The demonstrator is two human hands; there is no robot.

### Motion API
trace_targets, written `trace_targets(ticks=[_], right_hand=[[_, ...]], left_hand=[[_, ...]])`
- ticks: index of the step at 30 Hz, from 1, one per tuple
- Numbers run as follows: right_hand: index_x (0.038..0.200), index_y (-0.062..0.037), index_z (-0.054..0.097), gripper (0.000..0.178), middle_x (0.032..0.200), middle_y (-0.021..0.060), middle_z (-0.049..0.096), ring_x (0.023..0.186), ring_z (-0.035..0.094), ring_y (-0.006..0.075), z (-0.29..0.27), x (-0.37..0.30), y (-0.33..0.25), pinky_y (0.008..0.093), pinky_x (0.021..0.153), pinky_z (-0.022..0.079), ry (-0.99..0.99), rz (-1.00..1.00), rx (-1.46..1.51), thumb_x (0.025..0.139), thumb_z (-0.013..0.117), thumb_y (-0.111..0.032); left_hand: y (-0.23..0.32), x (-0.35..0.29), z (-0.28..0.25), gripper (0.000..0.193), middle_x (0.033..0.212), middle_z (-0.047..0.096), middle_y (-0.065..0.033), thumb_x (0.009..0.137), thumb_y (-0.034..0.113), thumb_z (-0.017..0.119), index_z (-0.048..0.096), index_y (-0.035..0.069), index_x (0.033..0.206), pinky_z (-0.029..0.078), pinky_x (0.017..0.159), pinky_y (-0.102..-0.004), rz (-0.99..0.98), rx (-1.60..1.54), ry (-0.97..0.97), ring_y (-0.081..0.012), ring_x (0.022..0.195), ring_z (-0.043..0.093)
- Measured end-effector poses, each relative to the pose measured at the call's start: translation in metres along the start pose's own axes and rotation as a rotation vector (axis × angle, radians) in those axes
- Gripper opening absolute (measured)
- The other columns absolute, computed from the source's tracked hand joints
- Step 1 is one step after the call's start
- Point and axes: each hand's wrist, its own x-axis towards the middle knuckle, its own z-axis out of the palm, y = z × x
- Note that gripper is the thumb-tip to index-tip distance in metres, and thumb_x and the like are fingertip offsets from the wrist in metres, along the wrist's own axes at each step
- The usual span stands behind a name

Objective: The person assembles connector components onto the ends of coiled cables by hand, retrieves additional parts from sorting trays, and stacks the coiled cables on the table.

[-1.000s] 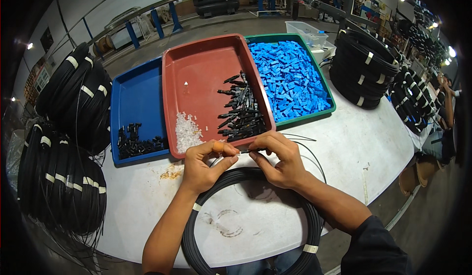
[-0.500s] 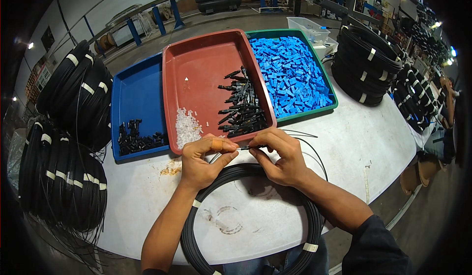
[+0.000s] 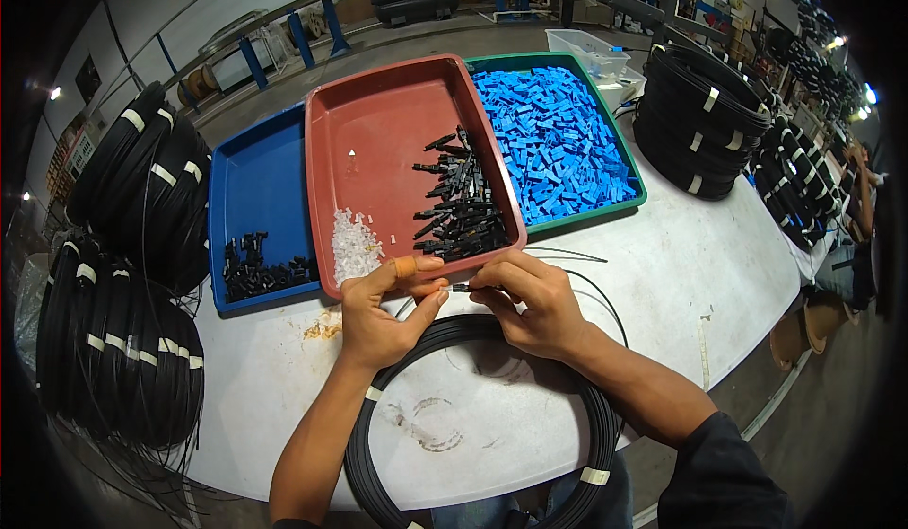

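Above the near part of a black cable coil point(image 3: 603, 430), my two hands meet at a small black cable connector point(image 3: 461, 288) with a pale tip. My left hand point(image 3: 380, 316) pinches the pale left end between thumb and fingertips; its index finger, wrapped in an orange-tan bandage point(image 3: 405, 267), lies stretched above the pinch. Thumb and fingers of my right hand point(image 3: 534, 302) close on the connector's black right end and partly hide it. Thin black cable curves out beyond the right hand to the coil.
A red tray point(image 3: 378, 84) holds clear caps point(image 3: 356, 245) and black connectors point(image 3: 463, 202). Beside it stand a blue tray point(image 3: 255, 165) with small black parts and a green tray point(image 3: 626, 205) full of blue clips point(image 3: 553, 141). Cable coils point(image 3: 132, 359) flank both sides.
My left index finger has lifted off the connector, while thumb and other fingers stay at its pale end. The right hand has shifted slightly left. The whole view has moved a little.
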Motion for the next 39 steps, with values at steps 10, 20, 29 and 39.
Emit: trace_targets(ticks=[10, 20, 29, 39], right_hand=[[0.093, -0.0027, 0.068, 0.019, 0.086, 0.0067, 0.065, 0.064, 0.064, 0.0165, -0.0007, 0.0014, -0.0009, 0.0277, 0.054, 0.050, -0.041, 0.014, 0.023, 0.080, 0.076, 0.008], [0.091, -0.0024, 0.064, 0.018, 0.087, 0.0102, 0.064, 0.076, 0.069, 0.0286, -0.0038, 0.0009, -0.0039, 0.0367, 0.065, 0.055, -0.100, 0.062, 0.019, 0.079, 0.074, 0.006], [0.090, -0.0021, 0.063, 0.017, 0.086, 0.0101, 0.063, 0.075, 0.069, 0.0285, -0.0037, 0.0003, -0.0032, 0.0364, 0.065, 0.055, -0.096, 0.084, 0.034, 0.079, 0.074, 0.006], [0.123, -0.0139, 0.065, 0.042, 0.102, 0.0109, 0.060, 0.081, 0.066, 0.0316, -0.0016, -0.0007, -0.0006, 0.0407, 0.064, 0.055, -0.206, 0.038, -0.054, 0.085, 0.067, 0.003]], left_hand=[[-0.0022, 0.0006, -0.0022, 0.028, 0.095, 0.080, -0.0111, 0.081, -0.002, 0.081, 0.074, 0.000, 0.107, 0.060, 0.082, -0.0259, 0.048, 0.058, -0.014, -0.0179, 0.090, 0.078], [0.0011, 0.0011, -0.0034, 0.028, 0.093, 0.079, -0.0113, 0.081, -0.006, 0.081, 0.072, -0.001, 0.107, 0.061, 0.084, -0.0295, 0.079, 0.133, -0.068, -0.0189, 0.092, 0.078], [0.0013, 0.0017, -0.0023, 0.027, 0.096, 0.078, -0.0119, 0.082, -0.006, 0.080, 0.072, -0.002, 0.107, 0.061, 0.085, -0.0301, 0.097, 0.144, -0.093, -0.0194, 0.093, 0.077], [-0.0055, -0.0006, 0.0060, 0.035, 0.098, 0.080, -0.0095, 0.084, -0.002, 0.079, 0.073, 0.005, 0.117, 0.060, 0.083, -0.0288, 0.073, -0.004, 0.013, -0.0186, 0.093, 0.078]])
